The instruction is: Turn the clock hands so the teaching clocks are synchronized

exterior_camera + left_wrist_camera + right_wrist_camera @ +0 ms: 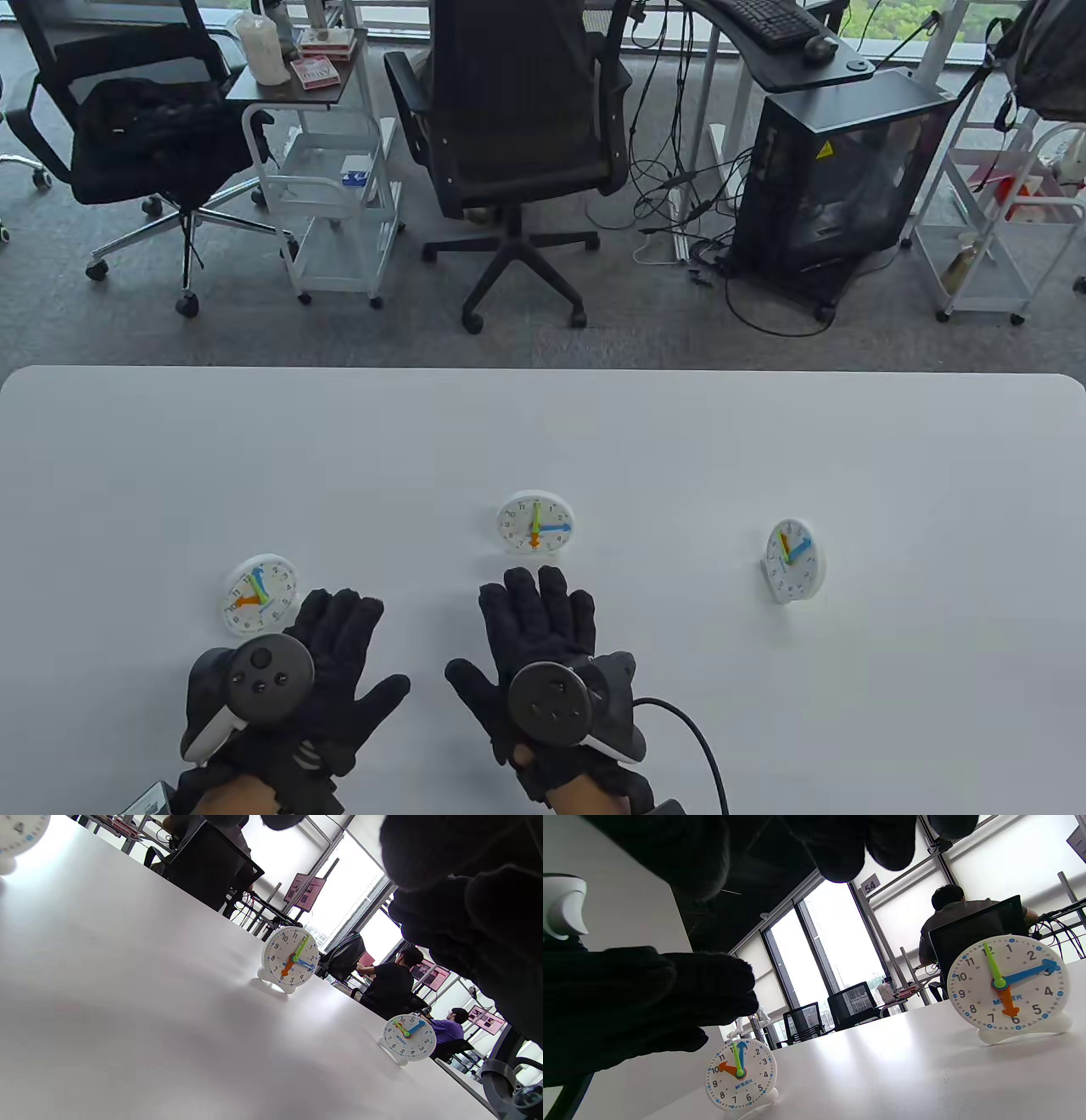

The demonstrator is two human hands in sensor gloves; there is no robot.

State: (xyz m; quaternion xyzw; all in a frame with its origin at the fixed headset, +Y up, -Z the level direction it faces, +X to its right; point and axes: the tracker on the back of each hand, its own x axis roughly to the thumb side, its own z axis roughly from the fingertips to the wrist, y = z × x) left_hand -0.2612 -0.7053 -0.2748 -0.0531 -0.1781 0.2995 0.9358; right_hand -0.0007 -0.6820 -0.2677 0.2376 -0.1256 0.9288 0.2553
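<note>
Teaching clocks stood upright on counter: left clock [260, 594] beside left hand [293, 679], middle clock [534, 524] just beyond right hand [543, 658], right clock [796, 560] nearer right edge. Both grips released, flat, holding nothing. Best approach, likely: steady base, nudge one pointer by fingertip. Wrist views showed dial numerals unreadable from table view.

Smooth matt table [543, 441], glossy plastic clocks [534, 521]

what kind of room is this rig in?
Most likely an open-plan office or lab: office chairs and a PC tower on grey carpet behind the white table, and people at desks by big windows.
</note>
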